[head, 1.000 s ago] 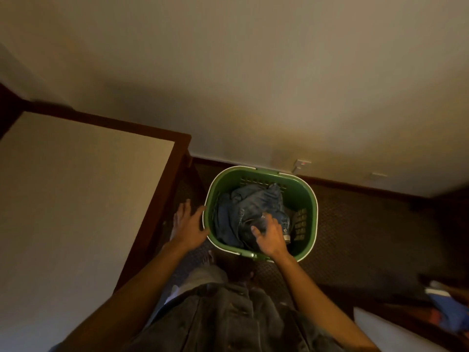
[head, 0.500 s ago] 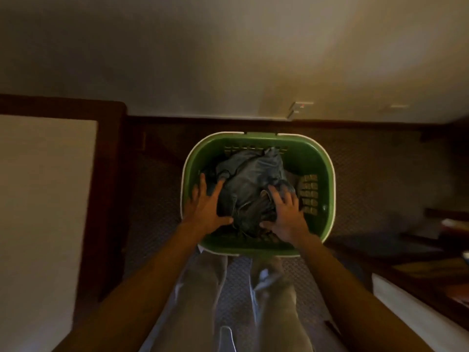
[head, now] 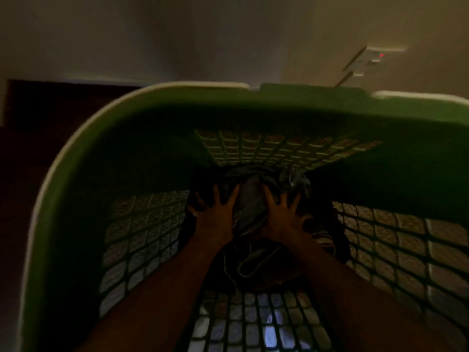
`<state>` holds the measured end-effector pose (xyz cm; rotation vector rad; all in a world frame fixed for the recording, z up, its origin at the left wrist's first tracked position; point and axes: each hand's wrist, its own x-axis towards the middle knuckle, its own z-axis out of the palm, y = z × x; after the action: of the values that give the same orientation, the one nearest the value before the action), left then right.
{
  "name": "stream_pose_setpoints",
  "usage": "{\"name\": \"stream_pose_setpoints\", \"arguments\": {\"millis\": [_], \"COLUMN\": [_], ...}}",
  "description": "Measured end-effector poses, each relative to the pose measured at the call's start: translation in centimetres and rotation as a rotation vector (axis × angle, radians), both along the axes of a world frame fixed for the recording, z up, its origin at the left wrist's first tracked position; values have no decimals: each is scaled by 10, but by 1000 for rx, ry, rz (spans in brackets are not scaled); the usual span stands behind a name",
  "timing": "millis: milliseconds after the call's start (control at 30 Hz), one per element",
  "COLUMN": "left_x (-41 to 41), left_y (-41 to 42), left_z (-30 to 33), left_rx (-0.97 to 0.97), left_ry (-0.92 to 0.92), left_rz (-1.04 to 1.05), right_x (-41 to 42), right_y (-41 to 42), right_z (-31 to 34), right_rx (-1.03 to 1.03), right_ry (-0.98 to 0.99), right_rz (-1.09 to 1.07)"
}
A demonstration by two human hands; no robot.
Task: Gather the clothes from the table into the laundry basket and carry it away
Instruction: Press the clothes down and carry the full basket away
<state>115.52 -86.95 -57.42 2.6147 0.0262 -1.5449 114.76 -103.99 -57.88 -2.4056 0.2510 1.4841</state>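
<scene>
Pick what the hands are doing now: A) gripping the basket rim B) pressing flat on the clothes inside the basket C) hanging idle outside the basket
B: the left hand and right hand lie with fingers spread on the dark clothes deep inside the green basket.

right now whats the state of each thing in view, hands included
laundry basket: upright, holds the clothes, not lifted by its rim
clothes: bunched at the bottom of the basket, pressed under both hands
left hand: fingers spread, pressing flat on the clothes
right hand: fingers spread, pressing flat on the clothes
wall socket: small red light showing
</scene>
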Motion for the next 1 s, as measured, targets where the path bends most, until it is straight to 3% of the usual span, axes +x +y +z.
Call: {"name": "stream_pose_setpoints", "arguments": {"millis": [100, 267, 400, 500, 633, 733, 900, 967, 1000], "left_x": [8, -30, -59, -85, -84, -82, -59, -26, -7], "left_y": [-6, 3, 31, 30, 10, 7, 23, 33, 36], "left_z": [4, 84, 117, 99, 32, -2, 29, 56, 71], "left_rx": [21, -96, -192, -139, -53, -37, -108, -165, -216], "left_ry": [8, -104, -153, -73, -128, -123, 59, 213, 199], "left_rz": [12, 54, -2, -123, -59, -57, -95, -130, -109], "right_x": [4, -36, -72, -107, -120, -121, -91, -60, -39], "right_y": [4, -21, -60, -52, -38, -39, -35, -53, -60], "right_z": [3, 67, 98, 81, 18, -16, 26, 54, 71], "right_rx": [-1, 197, 82, -63, -202, -223, -205, -97, 11], "right_ry": [8, -137, -39, -71, -272, -305, -78, 93, 133], "right_rz": [-34, -96, -56, 131, 132, 128, 179, 215, 224]}}
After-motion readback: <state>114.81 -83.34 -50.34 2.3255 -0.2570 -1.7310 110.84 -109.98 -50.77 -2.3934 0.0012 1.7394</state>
